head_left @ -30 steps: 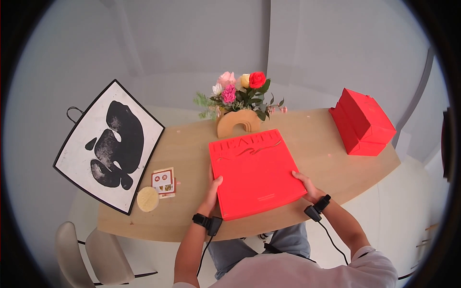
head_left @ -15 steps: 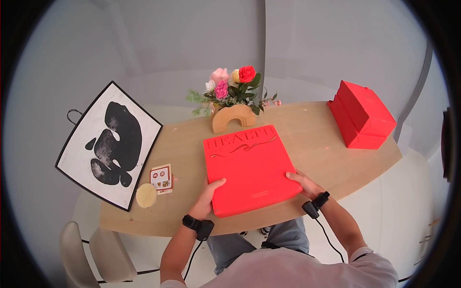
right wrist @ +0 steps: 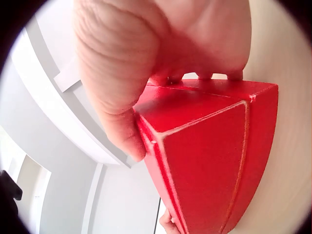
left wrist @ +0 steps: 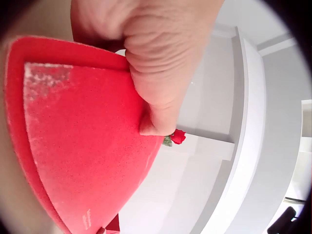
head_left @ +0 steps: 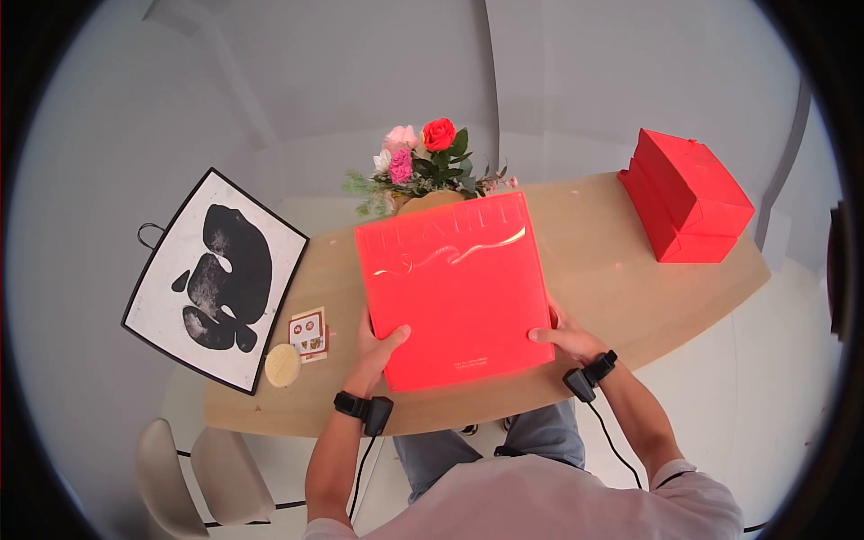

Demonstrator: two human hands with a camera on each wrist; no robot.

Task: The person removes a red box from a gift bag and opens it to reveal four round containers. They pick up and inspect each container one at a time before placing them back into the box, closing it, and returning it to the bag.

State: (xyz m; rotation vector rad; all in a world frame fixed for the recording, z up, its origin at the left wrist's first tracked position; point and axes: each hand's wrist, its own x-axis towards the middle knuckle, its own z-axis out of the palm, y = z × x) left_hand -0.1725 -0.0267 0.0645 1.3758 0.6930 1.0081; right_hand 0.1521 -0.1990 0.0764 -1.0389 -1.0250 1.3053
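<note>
A large flat red box (head_left: 454, 297) with raised "HEALTH" lettering is tilted up toward me in the head view, its far edge overlapping the flower vase. My left hand (head_left: 371, 351) grips its left side, thumb on the top face and the other fingers hidden beneath. On the right side my right hand (head_left: 571, 337) holds it the same way. Scuffed edges of the box (right wrist: 204, 170) show in the right wrist view, with the right thumb (right wrist: 127, 139) over its edge. In the left wrist view, the left thumb (left wrist: 158, 119) presses on the lid.
Behind the box stand flowers (head_left: 418, 162) in a wooden vase. A red paper bag (head_left: 688, 202) sits at the table's (head_left: 603, 261) right. To the left are a black-and-white picture bag (head_left: 216, 279), some cards (head_left: 308, 333) and a round yellowish disc (head_left: 283, 364). Chairs (head_left: 225, 477) stand at lower left.
Both hands have raised the red box and tipped its far edge up, so it now covers most of the vase. The head view has shifted slightly.
</note>
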